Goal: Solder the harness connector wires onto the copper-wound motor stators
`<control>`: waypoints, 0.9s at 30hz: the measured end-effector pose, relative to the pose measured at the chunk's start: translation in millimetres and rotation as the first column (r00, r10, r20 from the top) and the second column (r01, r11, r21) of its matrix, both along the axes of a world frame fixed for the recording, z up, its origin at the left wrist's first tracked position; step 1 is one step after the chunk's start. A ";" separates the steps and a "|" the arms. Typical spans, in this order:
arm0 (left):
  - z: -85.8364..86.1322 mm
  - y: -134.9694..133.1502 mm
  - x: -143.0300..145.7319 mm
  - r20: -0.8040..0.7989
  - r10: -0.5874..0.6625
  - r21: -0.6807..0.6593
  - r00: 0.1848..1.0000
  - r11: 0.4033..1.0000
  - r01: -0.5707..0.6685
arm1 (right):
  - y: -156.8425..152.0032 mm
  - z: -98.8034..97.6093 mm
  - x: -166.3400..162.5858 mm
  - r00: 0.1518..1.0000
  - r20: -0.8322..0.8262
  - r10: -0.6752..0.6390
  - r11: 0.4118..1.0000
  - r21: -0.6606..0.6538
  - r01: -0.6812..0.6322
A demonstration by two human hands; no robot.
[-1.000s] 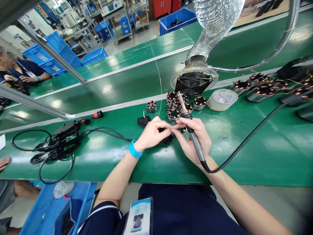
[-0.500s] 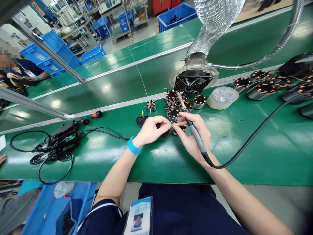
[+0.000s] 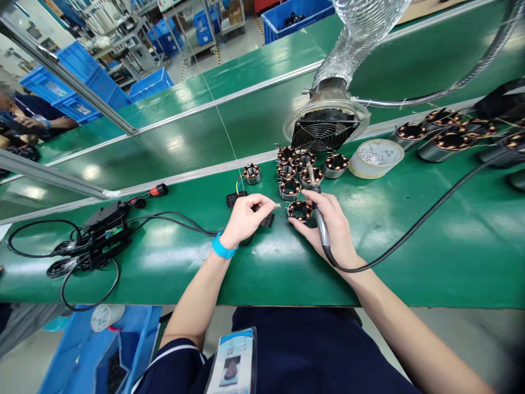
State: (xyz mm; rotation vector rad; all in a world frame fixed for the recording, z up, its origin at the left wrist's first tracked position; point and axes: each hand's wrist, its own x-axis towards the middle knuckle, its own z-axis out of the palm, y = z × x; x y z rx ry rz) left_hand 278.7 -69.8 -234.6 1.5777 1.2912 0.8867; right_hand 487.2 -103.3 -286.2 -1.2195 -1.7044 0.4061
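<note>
My right hand (image 3: 333,227) is closed round a soldering iron (image 3: 319,216), whose tip points away toward a cluster of wound stators (image 3: 292,169). Its fingertips rest beside one stator (image 3: 300,210) lying on the green bench. My left hand (image 3: 246,218) pinches thin wire ends (image 3: 275,206) that stick out toward that stator, over a small black connector (image 3: 266,220). A thin solder wire (image 3: 217,109) runs up and away from the left hand. A blue band is round my left wrist.
A fume-extraction fan (image 3: 326,130) on a silver hose stands behind the stators. A tape roll (image 3: 375,157) and larger stators (image 3: 447,139) lie at the right. A black power unit with coiled cables (image 3: 88,241) sits at the left. Blue bin (image 3: 98,350) below the bench edge.
My hands have drawn apart: the stator now lies on the bench by my right fingertips, and my left hand holds the wire ends a short way to its left. The view shifted slightly.
</note>
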 end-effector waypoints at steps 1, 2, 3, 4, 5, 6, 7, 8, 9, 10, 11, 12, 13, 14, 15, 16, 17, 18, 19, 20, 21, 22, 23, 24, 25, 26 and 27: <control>-1.2 -1.0 -0.8 -0.001 0.010 -0.002 1.000 1.000 -0.010 | 0.4 1.1 0.5 1.000 -0.009 0.028 1.000 -0.003 -0.028; -2.5 -2.1 -1.6 0.000 0.017 -0.003 1.000 1.000 -0.017 | 0.7 2.2 1.2 0.998 -0.024 0.062 0.998 -0.008 -0.062; -4.1 -3.3 -2.0 0.004 0.022 -0.005 1.000 1.000 -0.022 | 0.7 2.9 2.2 0.994 -0.043 0.097 0.995 -0.018 -0.098; -5.8 -4.4 -2.2 0.009 0.025 -0.008 1.000 1.000 -0.025 | 0.5 3.3 3.4 0.989 -0.064 0.131 0.991 -0.033 -0.133; -7.6 -5.6 -2.0 0.014 0.026 -0.010 1.000 1.000 -0.026 | 0.0 3.5 4.8 0.984 -0.085 0.159 0.985 -0.051 -0.163; -9.4 -6.6 -1.5 0.018 0.026 -0.012 1.000 1.000 -0.026 | -0.6 3.7 6.1 0.978 -0.102 0.181 0.980 -0.065 -0.188; -11.1 -7.5 -0.7 0.020 0.027 -0.013 0.999 1.000 -0.027 | -1.3 4.0 7.4 0.974 -0.112 0.195 0.976 -0.075 -0.204; -12.5 -8.2 0.2 0.018 0.028 -0.013 0.999 1.000 -0.028 | -2.1 4.7 8.5 0.972 -0.120 0.200 0.974 -0.081 -0.210; -13.7 -8.7 1.2 0.016 0.032 -0.011 0.999 0.999 -0.032 | -3.0 6.1 9.2 0.973 -0.130 0.191 0.976 -0.080 -0.202; -14.5 -9.0 2.1 0.013 0.039 -0.008 0.999 0.999 -0.039 | -3.9 8.1 9.5 0.975 -0.148 0.164 0.982 -0.073 -0.176; -15.0 -9.2 2.8 0.013 0.048 -0.002 0.999 0.999 -0.048 | -4.8 10.8 9.4 0.978 -0.173 0.118 0.989 -0.065 -0.131; -15.1 -9.4 3.4 0.014 0.058 0.004 0.998 0.998 -0.058 | -5.7 13.9 8.9 0.976 -0.207 0.060 0.996 -0.058 -0.074; -14.9 -9.5 3.7 0.016 0.069 0.011 0.998 0.998 -0.069 | -6.6 17.1 7.9 0.968 -0.250 0.000 0.999 -0.053 -0.014; -14.5 -9.6 4.0 0.020 0.078 0.018 0.997 0.997 -0.078 | -7.4 20.0 6.5 0.954 -0.296 -0.050 0.998 -0.046 0.038; -14.0 -9.8 4.1 0.024 0.084 0.027 0.996 0.996 -0.085 | -8.2 22.4 4.9 0.936 -0.342 -0.083 0.996 -0.039 0.075; -13.5 -10.1 4.2 0.026 0.087 0.035 0.996 0.996 -0.088 | -9.0 24.0 3.1 0.918 -0.385 -0.096 0.995 -0.032 0.091; -13.1 -10.4 4.3 0.026 0.087 0.044 0.996 0.995 -0.088 | -9.7 24.8 1.2 0.901 -0.424 -0.093 0.996 -0.025 0.091; -12.9 -10.6 4.4 0.026 0.087 0.053 0.996 0.995 -0.088 | -10.3 24.9 -0.6 0.887 -0.454 -0.082 0.996 -0.022 0.081; -12.9 -10.9 4.6 0.024 0.086 0.059 0.996 0.994 -0.088 | -10.9 24.3 -2.3 0.880 -0.470 -0.071 0.997 -0.022 0.069; -13.1 -11.1 4.7 0.022 0.086 0.064 0.996 0.994 -0.087 | -11.3 23.4 -3.7 0.880 -0.471 -0.062 0.998 -0.024 0.058; -13.5 -11.2 4.8 0.021 0.087 0.070 0.996 0.994 -0.088 | -11.6 22.4 -4.7 0.884 -0.465 -0.055 0.998 -0.024 0.050; -14.0 -11.2 4.9 0.021 0.089 0.076 0.996 0.993 -0.090 | -11.7 21.6 -5.5 0.889 -0.455 -0.049 0.999 -0.020 0.045; -14.6 -11.1 4.9 0.023 0.090 0.082 0.996 0.992 -0.092 | -11.7 21.0 -5.9 0.894 -0.447 -0.040 0.999 -0.010 0.040; -15.2 -11.0 4.9 0.028 0.090 0.088 0.996 0.992 -0.092 | -11.6 20.8 -6.1 0.896 -0.444 -0.029 0.999 0.003 0.033; -15.6 -10.9 4.9 0.034 0.090 0.093 0.995 0.991 -0.093 | -11.2 20.8 -6.2 0.895 -0.446 -0.016 1.000 0.015 0.025; -16.0 -10.7 4.9 0.039 0.089 0.097 0.995 0.991 -0.093 | -10.9 20.9 -6.2 0.893 -0.449 -0.003 1.000 0.024 0.016; -16.4 -10.5 4.8 0.042 0.089 0.099 0.995 0.991 -0.092 | -10.4 21.2 -6.2 0.893 -0.450 0.008 1.000 0.028 0.005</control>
